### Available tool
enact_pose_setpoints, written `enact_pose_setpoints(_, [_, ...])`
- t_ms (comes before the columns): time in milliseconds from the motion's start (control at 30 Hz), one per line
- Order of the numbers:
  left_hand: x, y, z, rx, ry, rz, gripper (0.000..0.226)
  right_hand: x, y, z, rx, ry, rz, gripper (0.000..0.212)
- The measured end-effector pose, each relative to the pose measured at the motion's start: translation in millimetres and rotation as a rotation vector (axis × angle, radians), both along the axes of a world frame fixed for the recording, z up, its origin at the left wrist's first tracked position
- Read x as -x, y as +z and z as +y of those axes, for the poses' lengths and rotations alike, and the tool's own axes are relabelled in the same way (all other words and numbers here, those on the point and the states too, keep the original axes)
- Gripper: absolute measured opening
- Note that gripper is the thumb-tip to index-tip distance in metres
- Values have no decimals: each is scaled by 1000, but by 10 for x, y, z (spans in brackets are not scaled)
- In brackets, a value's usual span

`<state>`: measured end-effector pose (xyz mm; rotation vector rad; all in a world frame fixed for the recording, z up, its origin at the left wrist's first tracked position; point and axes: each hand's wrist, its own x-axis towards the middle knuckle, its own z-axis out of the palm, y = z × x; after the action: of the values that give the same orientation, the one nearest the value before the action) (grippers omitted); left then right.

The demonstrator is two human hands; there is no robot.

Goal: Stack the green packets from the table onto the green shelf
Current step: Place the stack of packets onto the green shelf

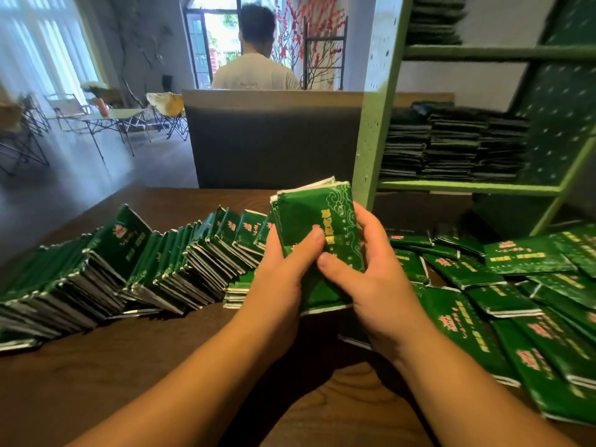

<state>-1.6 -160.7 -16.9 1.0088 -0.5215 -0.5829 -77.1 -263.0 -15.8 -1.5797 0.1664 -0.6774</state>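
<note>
- A bundle of green packets sits upright between both hands above the table; its long axis runs from the lower edge near the wrists up and slightly left toward the far side, top edge leaning away from the person.
- The left hand wraps the bundle's left edge, thumb pressed across the printed face; the right hand clasps the right edge, its thumb also on the face; both grasp the same bundle, fingers curled behind it.
- The green shelf stands up and to the right of the bundle, beyond the right hand; that hand is the nearer one, so the carry likely goes forward and rightward.
- Dark stacks of packets already fill the shelf's middle level; room on top of them looks tight.
- Leaning rows of packets lie left of the hands; loose packets spread flat at right.
- A person in a white shirt stands beyond a grey partition.
</note>
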Motion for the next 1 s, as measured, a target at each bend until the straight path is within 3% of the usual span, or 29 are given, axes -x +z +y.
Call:
enact_pose_setpoints(167, [145,480,-34,-47,43,-66,53,157,321,2,76,-91,-146,72])
enact_pose_setpoints(333, [345,1049,-156,-138,-23,-1,42,523,662,-62,613,-308,-271,54])
enact_pose_setpoints(467, [486,1522,-302,-212,-192,24,38,783,844,-333,905,-312,-288,80])
enact_pose_setpoints(533, [543,1733,-386,-264,-257,0,38,851,967,-479,968,-322,-230,107])
enact_pose_setpoints(600, [586,1918,-490,-320,-289,-26,39,884,1137,-584,1024,-399,-186,118])
enact_pose_setpoints(833, [737,2405,-763,-419,-386,-47,43,1000,1617,-880,1195,-613,-196,97])
enact_pose_setpoints(933, [740,2550,-880,-408,-362,4,50,1014,1772,-1001,1195,-649,-185,89])
enact_pose_setpoints(1000, [692,2607,-942,-413,-326,18,67,1000,1868,-1116,1187,-697,-190,90])
